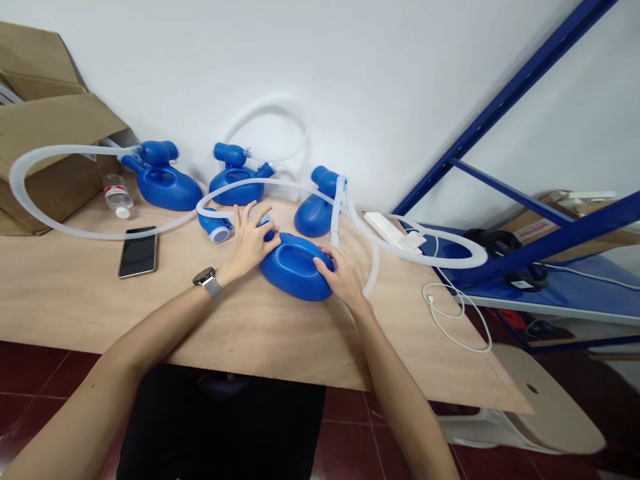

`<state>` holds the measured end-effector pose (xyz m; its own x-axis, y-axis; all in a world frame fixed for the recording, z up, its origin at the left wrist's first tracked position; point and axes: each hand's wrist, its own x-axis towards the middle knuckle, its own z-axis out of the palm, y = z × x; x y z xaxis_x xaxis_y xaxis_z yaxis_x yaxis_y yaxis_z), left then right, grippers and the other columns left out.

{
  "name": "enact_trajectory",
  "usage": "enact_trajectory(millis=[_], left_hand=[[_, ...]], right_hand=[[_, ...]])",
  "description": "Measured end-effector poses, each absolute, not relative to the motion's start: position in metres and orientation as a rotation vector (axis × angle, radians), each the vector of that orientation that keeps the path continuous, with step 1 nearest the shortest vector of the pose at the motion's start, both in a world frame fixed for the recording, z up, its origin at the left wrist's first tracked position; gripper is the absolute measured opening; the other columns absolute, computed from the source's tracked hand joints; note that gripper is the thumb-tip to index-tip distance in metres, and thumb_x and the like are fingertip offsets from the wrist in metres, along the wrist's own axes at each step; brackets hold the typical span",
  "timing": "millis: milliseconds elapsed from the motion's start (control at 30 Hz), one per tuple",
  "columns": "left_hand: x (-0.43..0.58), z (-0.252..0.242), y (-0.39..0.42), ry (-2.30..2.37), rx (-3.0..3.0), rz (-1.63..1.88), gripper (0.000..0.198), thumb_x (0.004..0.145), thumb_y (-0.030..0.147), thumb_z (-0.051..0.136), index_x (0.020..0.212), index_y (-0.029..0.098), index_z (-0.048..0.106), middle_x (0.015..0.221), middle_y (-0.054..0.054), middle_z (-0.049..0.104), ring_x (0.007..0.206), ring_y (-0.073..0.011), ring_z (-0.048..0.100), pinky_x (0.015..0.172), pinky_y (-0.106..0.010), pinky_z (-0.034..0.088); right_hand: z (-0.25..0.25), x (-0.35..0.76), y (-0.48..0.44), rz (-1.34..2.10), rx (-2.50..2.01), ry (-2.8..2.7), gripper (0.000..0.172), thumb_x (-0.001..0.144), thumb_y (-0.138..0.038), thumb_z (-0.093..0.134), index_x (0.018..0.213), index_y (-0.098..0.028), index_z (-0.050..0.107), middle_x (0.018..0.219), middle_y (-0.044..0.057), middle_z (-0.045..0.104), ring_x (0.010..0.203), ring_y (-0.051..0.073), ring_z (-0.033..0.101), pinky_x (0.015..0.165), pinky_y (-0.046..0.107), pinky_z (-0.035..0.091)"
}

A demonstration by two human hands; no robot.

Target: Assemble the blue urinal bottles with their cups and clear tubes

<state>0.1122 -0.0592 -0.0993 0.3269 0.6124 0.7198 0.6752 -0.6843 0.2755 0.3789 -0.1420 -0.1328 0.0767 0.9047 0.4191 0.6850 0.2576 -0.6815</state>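
Note:
A blue plastic urinal bottle [293, 283] lies on the table in front of me, its hollow handle facing up. My right hand [340, 270] grips the right end, thumb on top. At the left end, my left hand [251, 237] has its thumb and a finger about the bottle's neck and pale cap [269, 219], other fingers raised; the exact grip is partly hidden. Beside that hand lies a loose blue funnel piece [216, 227] with a pale hose on it. Behind stand more blue urinal bottles, one at left [170, 190], one mid [240, 190], one right [313, 217].
Translucent hoses [75, 232] loop across the wooden table [240, 333]. A phone [139, 252], a water bottle [118, 195] and an open carton [50, 180] are at left. To the right are a power strip [390, 233], a white cable [463, 343], a blue rack [500, 107] and a stool [550, 407].

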Motion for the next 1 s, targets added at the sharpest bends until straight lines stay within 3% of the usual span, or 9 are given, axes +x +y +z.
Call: enact_trajectory(millis=[300, 567, 733, 1000], left_hand=[[0.117, -0.103, -0.055, -1.190, -2.457, -1.360, 0.019, 0.102, 0.031, 0.065, 0.091, 0.023, 0.077, 0.151, -0.010, 0.068, 0.149, -0.0363, 0.051, 0.133, -0.080, 0.013], [0.110, -0.101, -0.049, -1.118, -2.558, -1.351, 0.017, 0.101, 0.033, 0.068, 0.092, 0.023, 0.078, 0.151, -0.009, 0.068, 0.148, -0.0344, 0.051, 0.134, -0.076, 0.016], [0.103, -0.097, -0.046, -1.115, -2.584, -1.214, 0.016, 0.101, 0.037, 0.070, 0.096, 0.024, 0.080, 0.158, -0.007, 0.063, 0.153, -0.0384, 0.046, 0.133, -0.074, 0.021], [0.105, -0.099, -0.041, -0.998, -2.554, -1.092, 0.021, 0.104, 0.036, 0.064, 0.101, 0.021, 0.079, 0.168, -0.011, 0.054, 0.169, -0.0443, 0.022, 0.132, -0.075, 0.019]], right_hand=[[-0.133, 0.377, -0.143, 0.292, -1.469, -1.654, 0.051, 0.095, -0.073, 0.060, 0.116, -0.027, 0.071, 0.131, 0.014, 0.076, 0.126, 0.039, 0.069, 0.112, 0.061, 0.053], [-0.133, 0.378, -0.145, 0.302, -1.468, -1.653, 0.044, 0.095, -0.068, 0.063, 0.115, -0.029, 0.070, 0.132, 0.012, 0.076, 0.126, 0.039, 0.068, 0.112, 0.061, 0.052], [-0.135, 0.381, -0.144, 0.269, -1.481, -1.686, 0.045, 0.096, -0.067, 0.060, 0.118, -0.029, 0.071, 0.129, 0.013, 0.076, 0.124, 0.039, 0.068, 0.109, 0.059, 0.054], [-0.137, 0.381, -0.147, 0.176, -1.513, -1.719, 0.055, 0.096, -0.073, 0.057, 0.115, -0.023, 0.071, 0.124, 0.014, 0.069, 0.107, 0.033, 0.070, 0.101, 0.052, 0.058]])
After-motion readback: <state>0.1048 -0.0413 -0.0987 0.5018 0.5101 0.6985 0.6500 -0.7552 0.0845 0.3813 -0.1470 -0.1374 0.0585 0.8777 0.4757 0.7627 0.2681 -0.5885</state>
